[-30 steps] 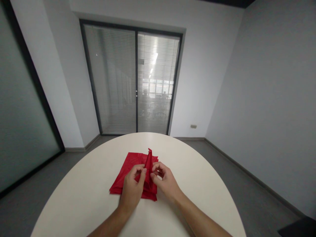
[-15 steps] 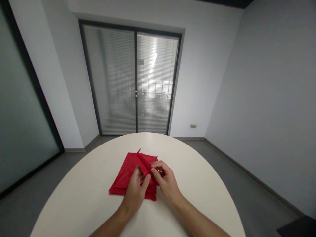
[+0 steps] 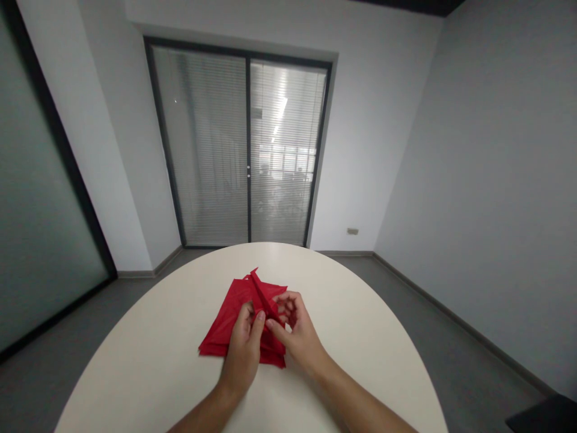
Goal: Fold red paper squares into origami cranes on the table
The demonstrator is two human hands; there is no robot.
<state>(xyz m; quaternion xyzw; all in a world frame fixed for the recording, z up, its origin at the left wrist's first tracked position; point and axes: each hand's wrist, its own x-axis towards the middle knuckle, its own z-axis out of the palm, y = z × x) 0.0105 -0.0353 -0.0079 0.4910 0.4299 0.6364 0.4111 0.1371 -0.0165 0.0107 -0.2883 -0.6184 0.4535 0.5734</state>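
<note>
A stack of red paper sheets [image 3: 225, 322] lies on the round white table [image 3: 360, 337] in front of me. Above it both hands hold one folded red paper piece [image 3: 261, 291], a narrow pointed strip leaning up and to the left. My left hand [image 3: 243, 349] pinches its lower part with thumb and fingers. My right hand [image 3: 295, 334] pinches it from the right, fingers curled. The hands hide the strip's lower end and part of the stack.
The table's far rim curves before a glass sliding door with blinds [image 3: 246, 144]. Grey floor [image 3: 451, 337] surrounds the table. A dark-framed glass wall [image 3: 40, 180] stands at the left, and a dark object [image 3: 545, 418] shows at the bottom right corner.
The folded strip, upright a second ago, has tipped over to the left. Both hands have drawn closer together around its lower part.
</note>
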